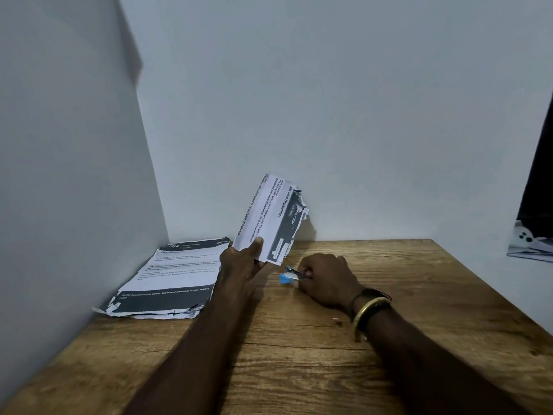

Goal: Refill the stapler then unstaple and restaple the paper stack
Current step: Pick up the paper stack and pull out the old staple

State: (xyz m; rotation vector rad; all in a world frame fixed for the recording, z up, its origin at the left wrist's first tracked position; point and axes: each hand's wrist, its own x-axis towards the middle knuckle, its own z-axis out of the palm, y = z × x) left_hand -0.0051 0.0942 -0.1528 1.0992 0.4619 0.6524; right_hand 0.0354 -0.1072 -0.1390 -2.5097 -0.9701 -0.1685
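Pale walls meet in a corner behind a wooden table [299, 354]. At far left lies a stack of printed papers [170, 280] (edges torn). Beside it the left hand [242, 265] pinches a folded sheet [269, 217] upright. Just right, the right hand [326, 280] rests on the wood, closed around a small blue stapler [286, 277].

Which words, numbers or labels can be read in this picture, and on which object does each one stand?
Held papers in the left hand: "Blind Deployment", partly cut off.
Same papers, dark band: "NG ROOM", start hidden.
Same papers, edge line: "Pull cord"; the other lines are too blurred.
Paper stack on the table, header: "64", then too small.
Same stack, heading: "Clean Keyboard", faint.
Same stack, dark band: "keyboard cleaning brush, wiping"; the rest is blurred.
Blue stapler in the right hand: no readable label.
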